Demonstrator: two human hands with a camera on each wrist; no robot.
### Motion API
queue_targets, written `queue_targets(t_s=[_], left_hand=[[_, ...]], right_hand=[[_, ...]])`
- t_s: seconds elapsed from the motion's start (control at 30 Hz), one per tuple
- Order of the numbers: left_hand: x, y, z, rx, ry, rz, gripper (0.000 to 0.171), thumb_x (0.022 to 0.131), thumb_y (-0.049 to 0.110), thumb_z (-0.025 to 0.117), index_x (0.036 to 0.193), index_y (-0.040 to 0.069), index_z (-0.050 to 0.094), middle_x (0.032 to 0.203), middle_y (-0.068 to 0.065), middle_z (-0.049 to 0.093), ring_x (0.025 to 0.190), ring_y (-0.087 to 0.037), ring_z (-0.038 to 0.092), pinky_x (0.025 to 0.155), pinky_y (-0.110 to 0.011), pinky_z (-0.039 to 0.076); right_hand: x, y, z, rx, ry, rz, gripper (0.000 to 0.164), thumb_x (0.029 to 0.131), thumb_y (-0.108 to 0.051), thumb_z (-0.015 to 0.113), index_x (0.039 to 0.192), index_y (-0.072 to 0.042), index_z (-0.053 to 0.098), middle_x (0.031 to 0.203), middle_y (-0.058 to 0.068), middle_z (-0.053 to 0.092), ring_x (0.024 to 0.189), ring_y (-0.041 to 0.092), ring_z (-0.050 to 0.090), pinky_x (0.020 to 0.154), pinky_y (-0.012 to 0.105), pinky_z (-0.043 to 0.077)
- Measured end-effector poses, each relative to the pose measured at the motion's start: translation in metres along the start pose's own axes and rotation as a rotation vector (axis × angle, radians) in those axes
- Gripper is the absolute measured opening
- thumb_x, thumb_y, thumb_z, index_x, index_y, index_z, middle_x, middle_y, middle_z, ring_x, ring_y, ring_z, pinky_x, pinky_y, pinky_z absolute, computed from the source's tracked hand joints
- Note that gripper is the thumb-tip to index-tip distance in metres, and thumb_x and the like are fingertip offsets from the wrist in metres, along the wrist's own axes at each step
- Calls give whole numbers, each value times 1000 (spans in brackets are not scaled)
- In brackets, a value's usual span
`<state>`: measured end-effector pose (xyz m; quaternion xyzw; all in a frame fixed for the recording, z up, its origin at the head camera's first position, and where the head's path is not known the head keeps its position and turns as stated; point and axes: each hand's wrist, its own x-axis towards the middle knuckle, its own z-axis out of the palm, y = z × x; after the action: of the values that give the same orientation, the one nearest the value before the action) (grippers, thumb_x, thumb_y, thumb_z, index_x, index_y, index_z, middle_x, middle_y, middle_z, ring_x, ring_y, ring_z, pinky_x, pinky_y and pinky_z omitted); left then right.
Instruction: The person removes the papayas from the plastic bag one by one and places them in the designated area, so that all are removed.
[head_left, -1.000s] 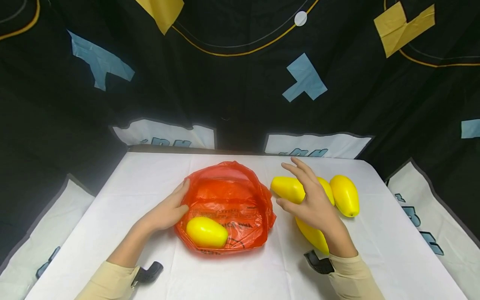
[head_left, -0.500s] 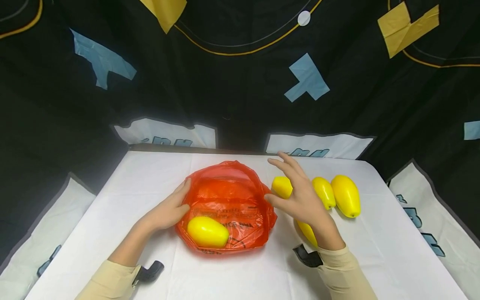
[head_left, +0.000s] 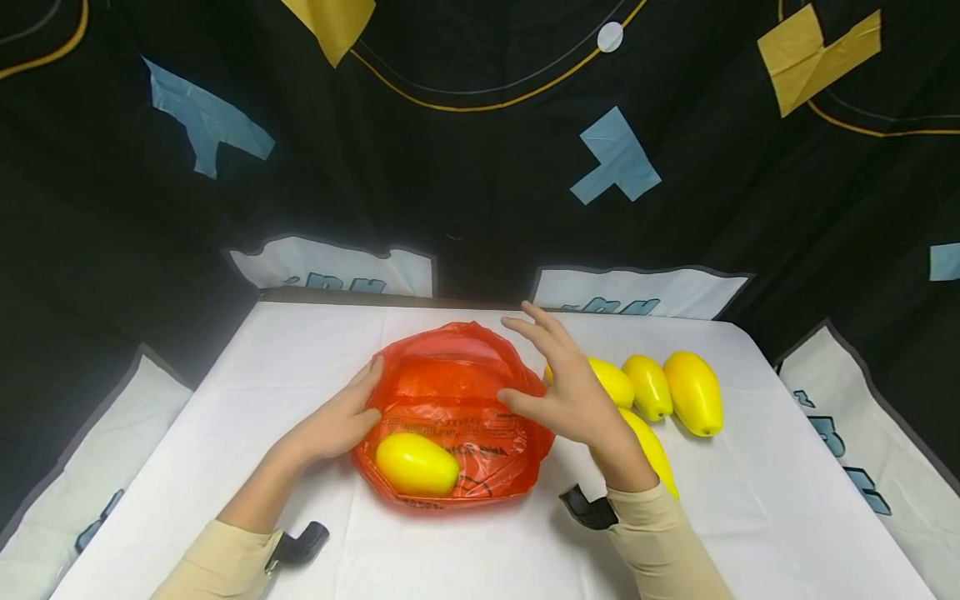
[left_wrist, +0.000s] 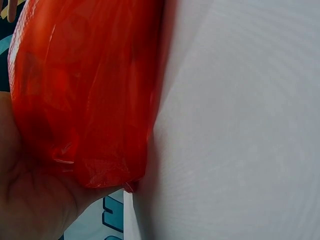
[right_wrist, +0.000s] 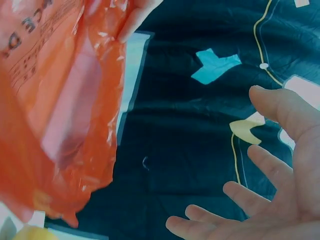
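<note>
A red plastic bag [head_left: 465,392] with printed lettering stands with its mouth open at the middle of the table. Inside it, near the front left, lies a glossy yellow oval fruit [head_left: 417,465]. My left hand [head_left: 337,421] rests against the bag's left side; in the left wrist view the palm [left_wrist: 35,200] touches the red film. Over the bag's right rim hovers my right hand [head_left: 566,387], fingers spread and holding nothing. The right wrist view shows those spread fingers [right_wrist: 250,200] apart from the bag.
Several more yellow fruits [head_left: 693,393] lie together right of the bag, partly hidden by my right hand and forearm. White cloth covers the table [head_left: 780,492]. A black curtain [head_left: 480,183] with tape pieces hangs behind its far edge.
My right hand has moved left from above the yellow fruits to over the bag's right rim, uncovering more of the fruits. The left hand and the bag have stayed put.
</note>
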<state>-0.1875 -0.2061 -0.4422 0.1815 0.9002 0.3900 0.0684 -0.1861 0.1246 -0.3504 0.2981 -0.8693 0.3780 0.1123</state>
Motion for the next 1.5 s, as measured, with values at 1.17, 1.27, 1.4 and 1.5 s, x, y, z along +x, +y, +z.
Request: queue_targets(t_s=[1.17,1.27,1.4,1.5], left_hand=[[0,2,-2,13,-6,-11,74,93,3,46,154,-3,5,162,-19,3,147,-35,5,115,-56,14],[0,1,-1,13,-3,-12,74,93,3,46,154,-3,5,162,-18,3,147,-35,5,115,-56,14],[0,0,-1,11,-2,-15,74,93,4,46,154,-2,5,162,-18,3,147,-34,5,115,-56,14],[0,1,-1,7,-3,-13,74,93,3,46,154,-2,4,162,-18,2,147,-34,5,115,-55,13]], right_hand=[[20,-5,43,34,-155,-33,76,75,-31,80,143,-34,47,159,-13,18,138,23,34,95,52,48],[20,-5,46,33,-174,-21,77,74,-30,80,143,-34,47,158,-14,18,138,21,33,95,54,48],[17,-5,52,26,-194,-13,77,74,-31,80,142,-36,46,159,-12,19,139,19,31,94,55,48],[16,-5,58,24,-223,-10,77,74,-31,81,142,-40,45,159,-12,19,140,19,29,92,53,50]])
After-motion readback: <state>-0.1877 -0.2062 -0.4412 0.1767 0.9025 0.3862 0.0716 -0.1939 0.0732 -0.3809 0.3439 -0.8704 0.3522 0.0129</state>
